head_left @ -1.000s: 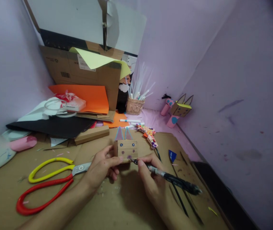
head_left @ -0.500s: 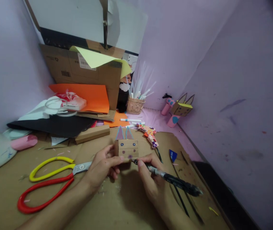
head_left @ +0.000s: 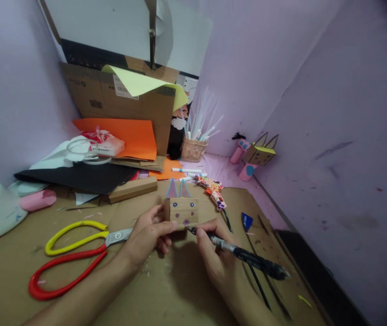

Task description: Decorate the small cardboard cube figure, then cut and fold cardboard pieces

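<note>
My left hand grips a small cardboard animal head at its lower left, thumb on the front. The head has two pointed purple ears edged in blue, two dark eyes and several purple spots. A black pen is pinched in my right hand; its tip is at the lower edge of the face, close to the bottom spot. Whether the tip touches the cardboard I cannot tell. Scissors with one yellow and one red handle lie left of my left hand, their blades partly behind it.
A flower-patterned glue gun with a black cord lies behind my right hand. White markers and a basket of white sticks stand further back. Another cardboard animal is by the right wall. Paper and black sheet pile up left.
The whole view has shifted slightly, so everything sits a little further right. Both hands keep their hold on the cardboard head and the pen, with hardly any movement between them.
</note>
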Motion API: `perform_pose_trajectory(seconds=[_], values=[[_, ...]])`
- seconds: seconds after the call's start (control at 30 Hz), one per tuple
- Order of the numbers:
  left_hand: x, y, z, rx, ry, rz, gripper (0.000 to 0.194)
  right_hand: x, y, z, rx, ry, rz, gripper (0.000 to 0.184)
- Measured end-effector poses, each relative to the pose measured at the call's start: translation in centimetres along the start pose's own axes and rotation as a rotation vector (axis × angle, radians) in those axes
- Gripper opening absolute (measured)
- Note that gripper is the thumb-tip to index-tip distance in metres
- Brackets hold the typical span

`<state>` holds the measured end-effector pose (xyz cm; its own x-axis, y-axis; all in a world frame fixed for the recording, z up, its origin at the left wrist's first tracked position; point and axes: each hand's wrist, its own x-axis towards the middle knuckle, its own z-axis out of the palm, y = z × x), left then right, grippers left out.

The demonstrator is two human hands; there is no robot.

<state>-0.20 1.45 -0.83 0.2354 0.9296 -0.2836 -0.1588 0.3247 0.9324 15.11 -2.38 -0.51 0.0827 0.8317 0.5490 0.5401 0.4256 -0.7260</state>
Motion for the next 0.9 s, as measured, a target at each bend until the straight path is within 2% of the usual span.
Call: perform_pose_trajectory(seconds=[0.2, 0.4, 0.63, 0.9], values=[[-0.1, 0.1, 0.0, -0.002, 0.011, -0.004, 0.065, -0.1, -0.1, 0.0, 0.038, -0.032, 0.003, 0.017], [-0.1, 0.2, -0.1, 0.019, 0.005, -0.018, 0.066, -0.3, 0.9, 0.0, 0.066, -0.005, 0.095, 0.018], [0.0, 0.0, -0.1, 0.008, -0.004, -0.005, 0.063, 0.0, 0.4, 0.1, 0.079, -0.024, 0.069, 0.018], [-0.2, 0.2, 0.1, -0.002, 0.011, -0.014, 0.061, -0.3, 0.8, 0.3, 0.076, -0.009, 0.044, 0.017]])
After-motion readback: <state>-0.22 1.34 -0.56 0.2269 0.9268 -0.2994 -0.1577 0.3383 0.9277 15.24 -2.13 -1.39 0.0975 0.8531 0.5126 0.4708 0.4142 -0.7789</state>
